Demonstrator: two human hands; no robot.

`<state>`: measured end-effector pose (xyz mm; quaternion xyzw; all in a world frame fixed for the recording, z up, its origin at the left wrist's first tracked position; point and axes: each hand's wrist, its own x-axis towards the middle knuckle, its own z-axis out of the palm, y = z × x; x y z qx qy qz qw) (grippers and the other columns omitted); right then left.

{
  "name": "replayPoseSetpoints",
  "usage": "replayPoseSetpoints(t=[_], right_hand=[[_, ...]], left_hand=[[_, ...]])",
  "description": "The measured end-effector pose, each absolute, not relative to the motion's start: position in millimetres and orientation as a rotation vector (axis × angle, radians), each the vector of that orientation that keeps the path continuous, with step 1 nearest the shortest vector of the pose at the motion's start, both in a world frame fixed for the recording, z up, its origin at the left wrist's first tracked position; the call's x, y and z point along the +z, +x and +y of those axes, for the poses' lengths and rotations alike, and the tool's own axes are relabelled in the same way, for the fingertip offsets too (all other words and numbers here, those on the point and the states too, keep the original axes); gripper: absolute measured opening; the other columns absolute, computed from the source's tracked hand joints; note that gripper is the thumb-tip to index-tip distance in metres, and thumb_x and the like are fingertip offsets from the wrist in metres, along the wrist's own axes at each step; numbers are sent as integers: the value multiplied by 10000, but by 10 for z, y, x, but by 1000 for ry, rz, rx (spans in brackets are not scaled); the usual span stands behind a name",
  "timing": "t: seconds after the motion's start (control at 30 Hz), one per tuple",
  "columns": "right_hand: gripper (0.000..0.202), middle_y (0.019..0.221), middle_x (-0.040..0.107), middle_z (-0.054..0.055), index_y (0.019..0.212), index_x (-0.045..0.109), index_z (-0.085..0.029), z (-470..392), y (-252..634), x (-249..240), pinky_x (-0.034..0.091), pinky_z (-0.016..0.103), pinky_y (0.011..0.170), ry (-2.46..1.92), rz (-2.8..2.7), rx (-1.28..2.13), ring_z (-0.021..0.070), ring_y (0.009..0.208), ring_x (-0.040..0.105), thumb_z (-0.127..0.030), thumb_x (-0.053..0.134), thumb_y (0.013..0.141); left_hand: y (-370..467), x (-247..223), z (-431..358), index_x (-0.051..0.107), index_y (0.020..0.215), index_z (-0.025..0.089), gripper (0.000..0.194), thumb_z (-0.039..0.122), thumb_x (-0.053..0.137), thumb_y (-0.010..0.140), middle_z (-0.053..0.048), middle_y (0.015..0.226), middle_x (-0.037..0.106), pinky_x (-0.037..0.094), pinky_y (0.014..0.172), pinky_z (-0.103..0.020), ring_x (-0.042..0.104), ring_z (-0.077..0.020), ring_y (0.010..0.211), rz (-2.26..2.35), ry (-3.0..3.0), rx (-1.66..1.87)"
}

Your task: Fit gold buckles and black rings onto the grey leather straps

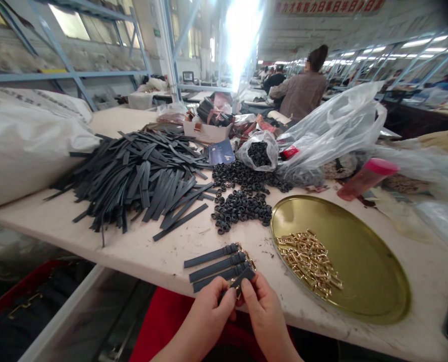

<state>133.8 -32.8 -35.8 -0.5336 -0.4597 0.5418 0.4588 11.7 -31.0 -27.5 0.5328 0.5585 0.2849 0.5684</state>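
Both hands meet at the table's front edge around one dark strap (243, 277) with a small gold buckle (238, 290) on it. My left hand (215, 306) pinches the strap's left part, its fingers closed. My right hand (260, 302) grips the other part, thumb on top. Just beyond lie several finished-looking straps (213, 256) side by side, with gold buckles at their right ends. A pile of small black loops (242, 208) sits farther back. To the right, a round gold tray (374, 251) holds a heap of gold buckles (310, 264).
A large heap of loose dark straps (133, 176) covers the left of the table, beside a white sack (24, 146). Behind the loops stand a plastic bag of loops (259, 153) and a box (207, 131). A pink-lidded container (367, 178) lies tilted at right. A person (303, 90) sits beyond.
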Motion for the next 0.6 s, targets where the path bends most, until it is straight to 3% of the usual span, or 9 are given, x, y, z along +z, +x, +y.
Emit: replayPoseSetpoints(t=[0.33, 0.53, 0.6], right_hand=[[221, 662, 578, -15, 788, 541, -168, -363, 1419, -383, 431, 248, 566, -1183, -1086, 1635, 128, 586, 516, -382, 578, 747], [87, 708, 604, 26, 722, 568, -200, -501, 1470, -236, 403, 298, 644, -1386, -1576, 1026, 178, 675, 527, -281, 553, 748], [103, 684, 581, 16, 692, 560, -203, -512, 1489, -165, 393, 291, 629, -1353, -1590, 1028, 174, 666, 513, -292, 562, 745]], left_hand=[[122, -255, -457, 454, 668, 185, 162, 260, 394, 799, 63, 490, 472, 317, 481, -190, 407, -88, 465, 1313, 1255, 728], [97, -177, -534, 434, 623, 182, 189, 251, 415, 799, 58, 524, 465, 301, 472, -177, 395, -77, 478, 1247, 1294, 738], [70, -129, -556, 439, 631, 182, 203, 278, 416, 808, 59, 524, 471, 284, 448, -174, 371, -67, 446, 1223, 1289, 712]])
